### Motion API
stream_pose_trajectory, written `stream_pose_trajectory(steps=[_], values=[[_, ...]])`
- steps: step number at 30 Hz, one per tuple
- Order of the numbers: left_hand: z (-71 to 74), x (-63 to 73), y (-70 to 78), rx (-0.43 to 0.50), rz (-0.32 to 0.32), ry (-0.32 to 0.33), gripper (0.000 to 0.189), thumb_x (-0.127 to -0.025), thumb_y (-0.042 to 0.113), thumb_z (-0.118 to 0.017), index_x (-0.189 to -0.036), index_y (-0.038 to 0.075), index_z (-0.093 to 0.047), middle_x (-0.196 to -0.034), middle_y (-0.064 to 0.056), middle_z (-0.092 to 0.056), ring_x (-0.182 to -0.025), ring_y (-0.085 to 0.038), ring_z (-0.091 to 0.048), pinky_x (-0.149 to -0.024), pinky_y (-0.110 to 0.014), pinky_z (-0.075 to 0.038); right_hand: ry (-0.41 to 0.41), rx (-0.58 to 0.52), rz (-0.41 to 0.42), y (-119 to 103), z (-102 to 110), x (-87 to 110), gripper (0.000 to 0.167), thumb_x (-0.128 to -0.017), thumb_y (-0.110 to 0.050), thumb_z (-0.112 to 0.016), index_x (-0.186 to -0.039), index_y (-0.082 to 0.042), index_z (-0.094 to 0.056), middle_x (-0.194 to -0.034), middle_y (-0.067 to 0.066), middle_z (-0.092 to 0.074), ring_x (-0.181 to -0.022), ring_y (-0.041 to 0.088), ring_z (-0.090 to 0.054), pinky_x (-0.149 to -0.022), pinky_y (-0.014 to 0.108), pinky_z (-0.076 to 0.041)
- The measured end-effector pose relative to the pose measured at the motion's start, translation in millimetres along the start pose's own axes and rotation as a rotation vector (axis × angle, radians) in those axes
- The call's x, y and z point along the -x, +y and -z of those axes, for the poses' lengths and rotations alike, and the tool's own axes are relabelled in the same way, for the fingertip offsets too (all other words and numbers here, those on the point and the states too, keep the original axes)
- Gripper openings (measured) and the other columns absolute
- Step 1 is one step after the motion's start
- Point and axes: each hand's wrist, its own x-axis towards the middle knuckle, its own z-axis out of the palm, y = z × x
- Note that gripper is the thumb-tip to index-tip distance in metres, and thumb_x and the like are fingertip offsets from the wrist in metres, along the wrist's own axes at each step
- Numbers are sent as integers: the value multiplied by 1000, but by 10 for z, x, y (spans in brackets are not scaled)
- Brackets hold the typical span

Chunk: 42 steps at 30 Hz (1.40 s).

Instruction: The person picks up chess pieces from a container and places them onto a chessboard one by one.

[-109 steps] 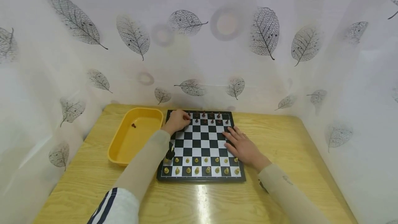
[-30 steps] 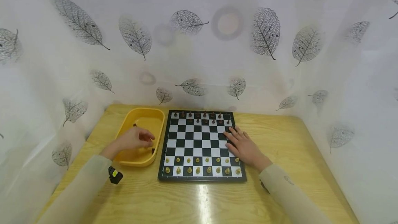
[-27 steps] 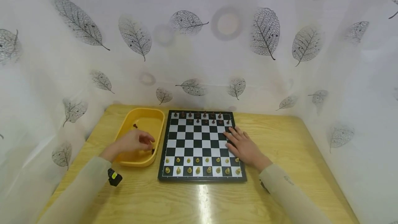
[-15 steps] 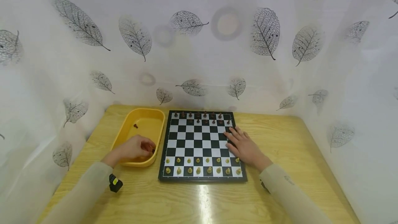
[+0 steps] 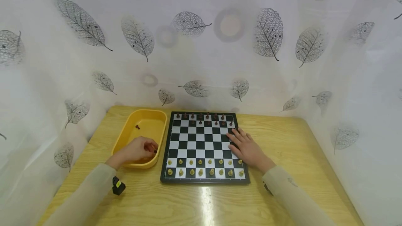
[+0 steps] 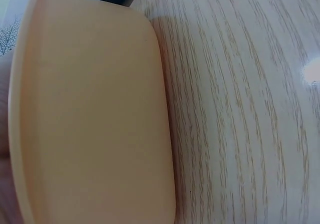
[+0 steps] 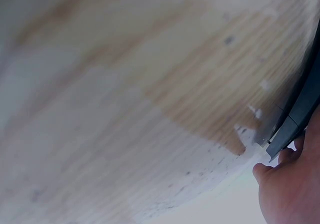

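Note:
Down in the near right part of the yellow tray (image 5: 119,138) is my left hand (image 5: 138,149), its thumb and fingertips curled around a dark chess piece (image 5: 155,151) that is mostly covered. A second dark red chess piece (image 5: 137,127) lies on its side farther back in the tray. My right hand (image 5: 249,151) rests with spread fingers on the right edge of the chessboard (image 5: 205,181). The left wrist view shows the tray's outer wall (image 6: 100,108) and a sliver of the hand. In the right wrist view, part of the right hand (image 7: 292,189) borders the dark board edge.
Yellow chess pieces (image 5: 200,172) stand in two rows along the board's near side. Dark red pieces (image 5: 207,115) stand in two rows at the far side, the second beginning right of the left columns. A leaf-printed curtain (image 5: 201,51) hangs behind the wooden table (image 5: 176,205).
My left hand has gone from the board's far left corner back to the tray, then closed in on the dark piece there. The right hand stays in place.

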Motion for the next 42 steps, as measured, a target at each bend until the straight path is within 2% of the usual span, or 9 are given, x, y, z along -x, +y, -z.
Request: stream_pose_trajectory(steps=[7, 16, 19, 28, 35, 38, 42], values=[[-16, -11, 12, -10, 12, 15, 18, -91, 5, -77, -109, 7, -76, -92, 0, -74, -84, -15, -63, -78, -28, -56, -14, -15, -5, -22, 16, -2, 63, -111, -55, -37, -165, -21, -37, -174, 12, -29, -163, 41, -18, -128, 65, -23], [-18, -15, -4, 6, 4, 29, 13, -92, 5, -76, -105, 6, -77, -90, -1, -74, -79, -15, -62, -69, -25, -55, -10, -4, 0, -21, 32, -3, 62, -111, -52, -39, -165, -20, -38, -173, 13, -29, -162, 43, -19, -128, 65, -23], [-27, -13, 10, 6, 19, 44, 12, -91, 5, -76, -103, 6, -76, -88, -1, -74, -78, -14, -62, -68, -25, -54, -15, -5, -2, -22, 27, -3, 63, -112, -53, -38, -165, -21, -37, -173, 13, -29, -162, 43, -19, -128, 65, -23], [-35, -25, 16, -44, 34, 113, 10, -93, 7, -75, -103, 8, -77, -90, 0, -74, -80, -14, -61, -74, -27, -54, -7, -15, 2, -15, 9, 4, 63, -112, -54, -37, -165, -21, -36, -174, 13, -28, -162, 42, -18, -128, 65, -23], [15, -13, -22, -62, 36, 155, 8, -100, 15, -71, -104, 13, -78, -96, 1, -76, -86, -14, -63, -81, -29, -55, -10, -15, 2, -20, 20, -1, 63, -112, -54, -37, -165, -21, -36, -174, 12, -28, -163, 41, -18, -128, 65, -23], [63, 0, -17, -43, 43, 175, 9, -101, 13, -70, -105, 12, -77, -98, 0, -75, -88, -15, -64, -82, -31, -56, -11, -17, 1, -21, 24, -1, 63, -112, -54, -37, -165, -21, -36, -174, 12, -28, -163, 42, -18, -128, 65, -23], [122, 4, -2, -54, 18, 212, 11, -100, 12, -70, -107, 7, -77, -99, -3, -76, -89, -16, -64, -83, -32, -56, -20, -23, -4, -21, 27, 0, 63, -112, -54, -37, -166, -21, -36, -174, 12, -27, -163, 41, -18, -128, 65, -23]])
